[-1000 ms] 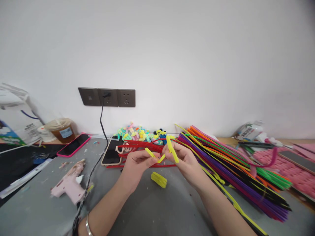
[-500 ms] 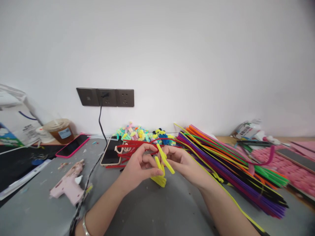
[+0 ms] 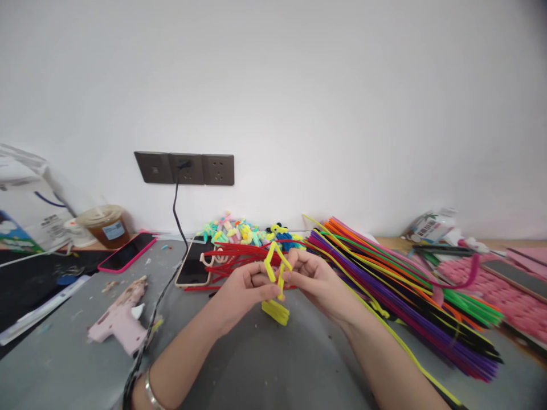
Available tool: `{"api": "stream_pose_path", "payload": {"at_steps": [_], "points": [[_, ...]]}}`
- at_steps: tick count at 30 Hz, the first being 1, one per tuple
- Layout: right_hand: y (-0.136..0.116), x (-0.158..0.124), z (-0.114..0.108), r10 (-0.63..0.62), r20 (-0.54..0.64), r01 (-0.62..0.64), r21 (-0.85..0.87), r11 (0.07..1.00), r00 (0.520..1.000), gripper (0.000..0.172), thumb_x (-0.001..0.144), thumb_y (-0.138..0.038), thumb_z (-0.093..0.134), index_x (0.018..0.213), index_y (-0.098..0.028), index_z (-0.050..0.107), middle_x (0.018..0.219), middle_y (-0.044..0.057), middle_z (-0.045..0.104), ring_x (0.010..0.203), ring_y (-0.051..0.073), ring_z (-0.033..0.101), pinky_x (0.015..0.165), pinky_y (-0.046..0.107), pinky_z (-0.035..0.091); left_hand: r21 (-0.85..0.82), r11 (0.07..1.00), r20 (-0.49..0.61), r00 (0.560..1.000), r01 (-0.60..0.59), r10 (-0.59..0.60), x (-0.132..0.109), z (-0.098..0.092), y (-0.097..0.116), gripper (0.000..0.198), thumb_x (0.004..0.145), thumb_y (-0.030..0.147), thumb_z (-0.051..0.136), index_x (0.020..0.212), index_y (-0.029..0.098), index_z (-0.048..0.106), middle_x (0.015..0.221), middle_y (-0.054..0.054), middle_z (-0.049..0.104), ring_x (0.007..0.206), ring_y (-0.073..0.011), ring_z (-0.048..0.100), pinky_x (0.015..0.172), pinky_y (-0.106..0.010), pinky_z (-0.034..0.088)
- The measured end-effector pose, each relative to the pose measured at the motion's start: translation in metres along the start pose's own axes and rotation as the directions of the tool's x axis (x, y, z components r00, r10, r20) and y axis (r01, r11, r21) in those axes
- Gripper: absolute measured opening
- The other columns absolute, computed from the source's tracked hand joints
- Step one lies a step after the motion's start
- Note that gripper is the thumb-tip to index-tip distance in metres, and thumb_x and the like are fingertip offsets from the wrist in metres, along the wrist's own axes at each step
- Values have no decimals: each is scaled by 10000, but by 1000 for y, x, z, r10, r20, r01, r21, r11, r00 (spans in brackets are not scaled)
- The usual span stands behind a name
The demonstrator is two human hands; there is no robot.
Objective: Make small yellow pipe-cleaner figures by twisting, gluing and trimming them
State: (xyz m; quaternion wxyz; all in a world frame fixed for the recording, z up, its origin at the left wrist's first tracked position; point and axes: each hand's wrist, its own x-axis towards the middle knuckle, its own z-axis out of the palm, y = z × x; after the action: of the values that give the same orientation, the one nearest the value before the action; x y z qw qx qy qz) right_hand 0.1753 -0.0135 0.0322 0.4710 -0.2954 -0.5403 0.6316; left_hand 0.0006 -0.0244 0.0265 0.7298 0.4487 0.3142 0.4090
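Observation:
My left hand [image 3: 245, 287] and my right hand [image 3: 311, 279] meet over the grey table [image 3: 256, 364], both pinching a bent yellow pipe cleaner [image 3: 273, 265] that folds into a loop between the fingertips. Just below the hands a small bundle of short yellow pipe cleaner pieces [image 3: 276, 311] lies on the table. Behind the hands lie red pipe cleaners [image 3: 231, 256]. A silver bracelet sits on my left wrist.
A big fan of coloured pipe cleaners [image 3: 405, 285] spreads to the right. A pink glue gun [image 3: 122, 319] lies at left, its black cord running to the wall sockets [image 3: 186, 168]. Two phones [image 3: 128, 251] [image 3: 194, 267], a drink cup [image 3: 105, 225] and small finished figures [image 3: 239, 232] stand at the back.
The yellow pipe cleaner has been bent further, from two spread ends into a closed upright loop. Both hands have drawn closer together and kept their grip.

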Motion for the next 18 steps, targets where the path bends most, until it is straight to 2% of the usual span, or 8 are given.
{"api": "stream_pose_path", "payload": {"at_steps": [4, 8, 12, 16, 18], "points": [[4, 4, 0, -14, -65, 11, -48, 999, 998, 320, 709, -366, 819, 713, -186, 554, 699, -12, 667, 613, 110, 595, 606, 248, 480, 155, 988, -14, 1000, -21, 24, 1, -4, -2, 263, 693, 365, 808, 754, 127, 714, 646, -24, 696, 602, -92, 541, 620, -203, 402], [7, 4, 1, -24, -102, 11, -126, 992, 995, 343, 711, -391, 808, 722, -188, 533, 681, -16, 645, 603, 108, 572, 575, 238, 452, 336, 941, -21, 999, -24, 34, 2, -7, -5, 302, 770, 406, 722, 667, 122, 734, 653, -53, 718, 539, -90, 457, 549, -210, 368], [9, 4, 1, -39, -123, 18, -168, 986, 992, 330, 720, -385, 801, 763, -191, 537, 644, -44, 585, 573, 98, 529, 539, 224, 402, 461, 885, -21, 996, -64, 84, 3, -8, -5, 295, 803, 398, 677, 706, 139, 780, 647, -48, 733, 536, -105, 478, 535, -210, 374], [6, 4, -1, -7, -65, -4, -173, 985, 998, 334, 733, -389, 786, 949, -184, 635, 723, -15, 629, 648, 126, 583, 615, 259, 456, 485, 872, -23, 996, -65, 87, 3, -6, -5, 301, 797, 401, 675, 697, 140, 787, 649, -66, 747, 527, -119, 519, 540, -219, 399], [2, 3, -3, 22, -20, -26, -186, 982, 1000, 296, 743, -392, 777, 909, -174, 664, 749, -1, 644, 664, 129, 593, 640, 268, 467, 447, 894, -4, 999, -44, 51, 2, -6, -5, 335, 790, 439, 680, 707, 129, 778, 677, -96, 759, 529, -130, 560, 538, -226, 410]]}}
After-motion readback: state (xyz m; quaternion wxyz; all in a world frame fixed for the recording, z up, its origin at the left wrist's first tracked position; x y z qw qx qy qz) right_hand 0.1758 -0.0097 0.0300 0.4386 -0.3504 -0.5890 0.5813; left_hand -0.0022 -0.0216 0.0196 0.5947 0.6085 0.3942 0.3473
